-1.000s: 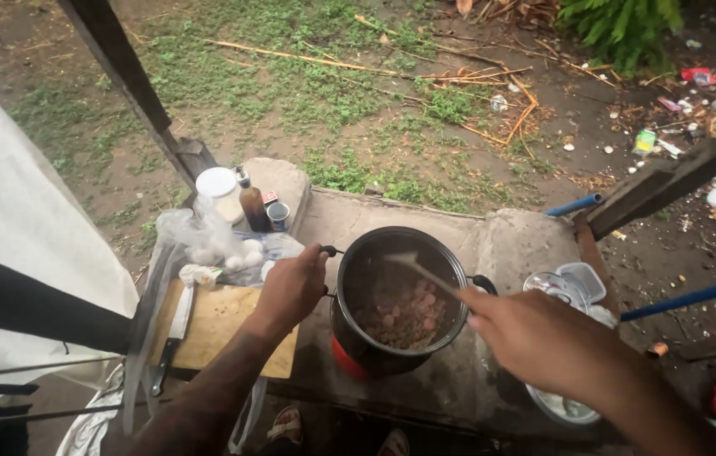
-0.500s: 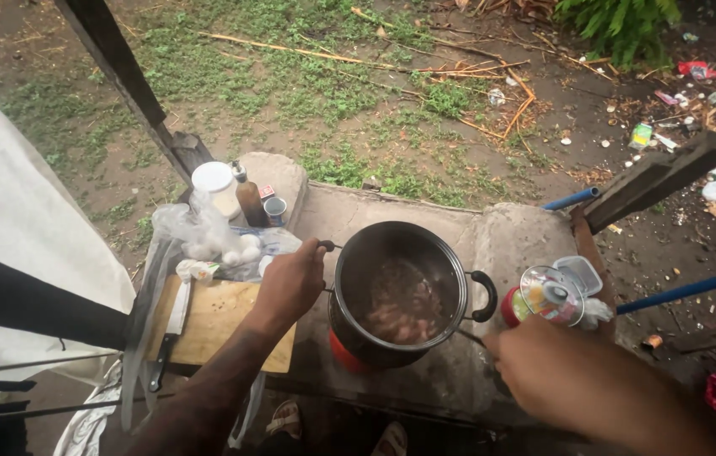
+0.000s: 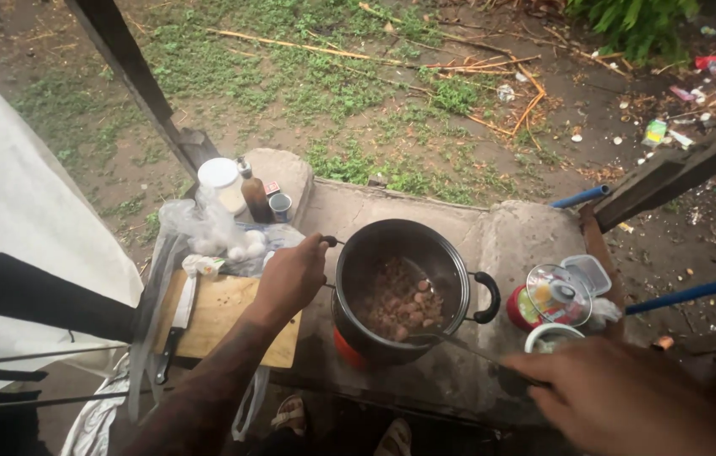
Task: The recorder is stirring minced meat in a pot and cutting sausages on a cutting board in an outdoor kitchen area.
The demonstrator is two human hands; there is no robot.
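While the view looks down from the head camera, we log items left to right. At far left a knife with a dark handle lies along the left edge of a wooden cutting board. Behind the board sits a clear plastic bag with pale round items inside, and beyond it a white lid, a brown bottle and a small can stand close together.

Our left hand is closed on the pot's left side handle, fingers curled around it. The black pot stands on the stone slab at centre, holding chopped pinkish-brown pieces; its right handle is free.

A spoon rests with its bowl inside the pot, its handle running down-right into our right hand, which is closed on it. Just right of the pot, a glass lid and a clear plastic container sit together.
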